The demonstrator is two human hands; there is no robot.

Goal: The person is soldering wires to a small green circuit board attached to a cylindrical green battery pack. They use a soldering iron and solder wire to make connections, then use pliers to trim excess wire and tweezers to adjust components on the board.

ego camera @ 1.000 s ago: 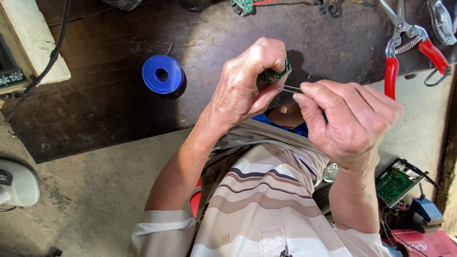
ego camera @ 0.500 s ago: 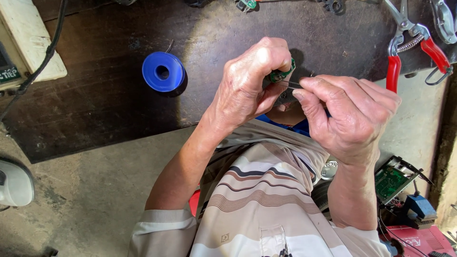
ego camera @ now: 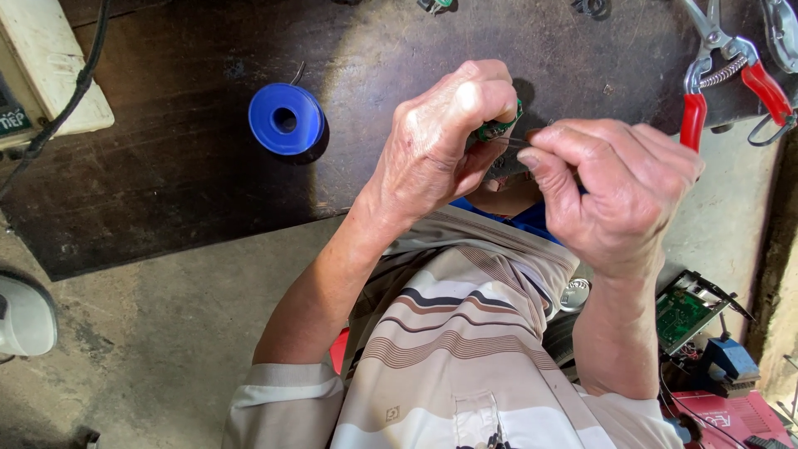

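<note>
Fingers [ego camera: 465,100] of the left hand [ego camera: 436,145] are closed around a small green part [ego camera: 497,129], of which only an edge is seen between thumb and knuckles. Fingertips [ego camera: 544,154] of the right hand [ego camera: 615,191] are pinched together on a thin wire or lead [ego camera: 511,141] that runs across to the green part; the two hands are almost touching. The part is held in the air above the near edge of the dark workboard [ego camera: 166,183], in front of the striped shirt [ego camera: 465,349].

Progress is judged as mid-way: the part is picked up and steadied and the wire is brought to it, but whether the wire is seated, threaded or merely aligned cannot be told, since the joint is hidden by the fingers. No tool is in hand; the red-handled pliers [ego camera: 731,83] lie untouched at the far right of the board, and the blue spool [ego camera: 285,119] stands well apart to the left.

The green part looks small, rigid and rounded; its shape beyond that is not visible
</note>
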